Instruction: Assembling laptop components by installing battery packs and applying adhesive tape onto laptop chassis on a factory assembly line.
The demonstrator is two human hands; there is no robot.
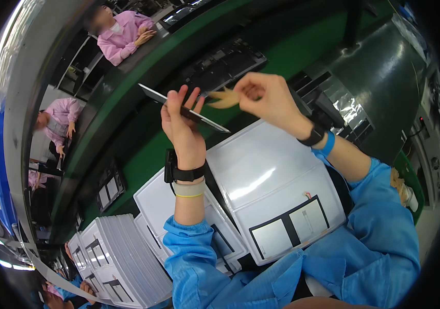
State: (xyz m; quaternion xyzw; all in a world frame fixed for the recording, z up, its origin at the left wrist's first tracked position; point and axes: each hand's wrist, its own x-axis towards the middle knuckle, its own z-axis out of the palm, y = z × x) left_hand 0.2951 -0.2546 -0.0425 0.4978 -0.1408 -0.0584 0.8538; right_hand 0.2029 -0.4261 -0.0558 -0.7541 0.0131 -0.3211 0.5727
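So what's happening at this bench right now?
A person in a blue smock holds a thin dark flat panel edge-up in the left hand. The right hand pinches a small yellowish strip just beside the panel's upper edge. Below the hands lie white trays, one carrying dark-framed panels, and a tall stack of trays sits to the left. People in pink smocks work across the green conveyor.

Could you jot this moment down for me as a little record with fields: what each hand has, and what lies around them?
Left hand: holds a thin dark flat panel by its edge, raised and tilted.
Right hand: pinches a small tan film tab beside the panel.
Below the hands: a white plastic tray with a lighter rectangle.
Lower left: stack of white trays.
Behind: green conveyor belt.
Others: people in pink coats.
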